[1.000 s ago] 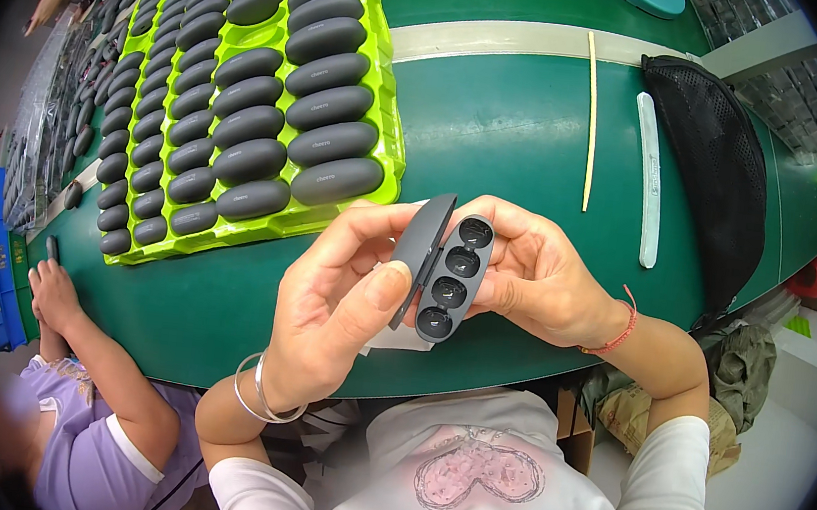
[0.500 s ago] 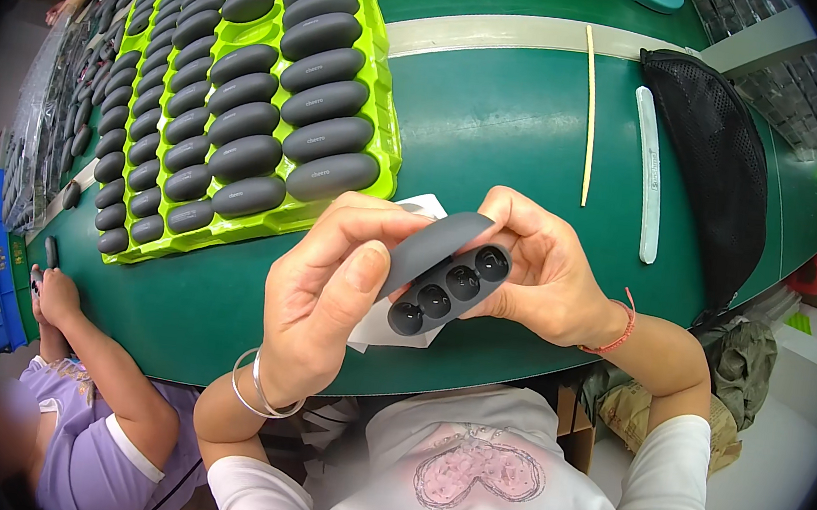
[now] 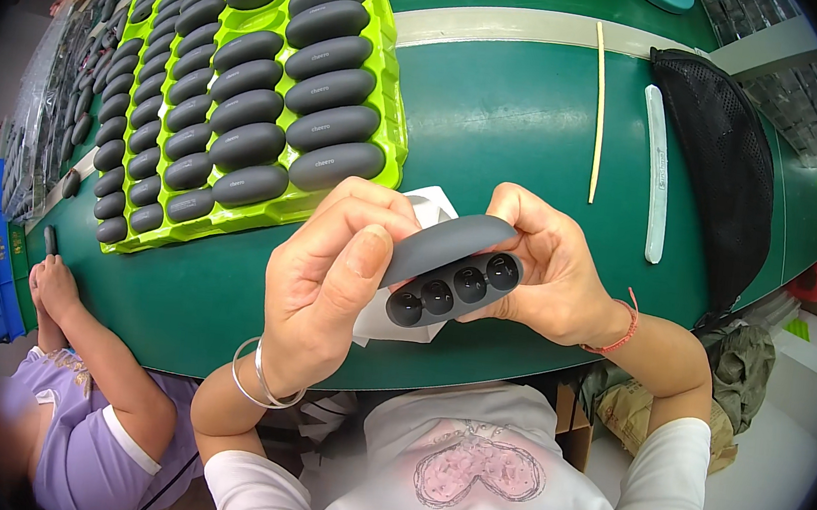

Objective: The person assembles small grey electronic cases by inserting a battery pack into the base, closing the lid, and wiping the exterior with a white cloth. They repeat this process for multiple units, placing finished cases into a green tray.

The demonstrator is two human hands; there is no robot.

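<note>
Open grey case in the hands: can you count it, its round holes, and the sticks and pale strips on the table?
Open grey case, in left hand and right hand: 1
Round wells in it: 4
Thin wooden stick: 1
Pale flat strip: 1
Total: 7

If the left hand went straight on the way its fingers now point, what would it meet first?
The open grey case the left hand holds; beyond it, probably the right hand, though depth is unclear.
</note>
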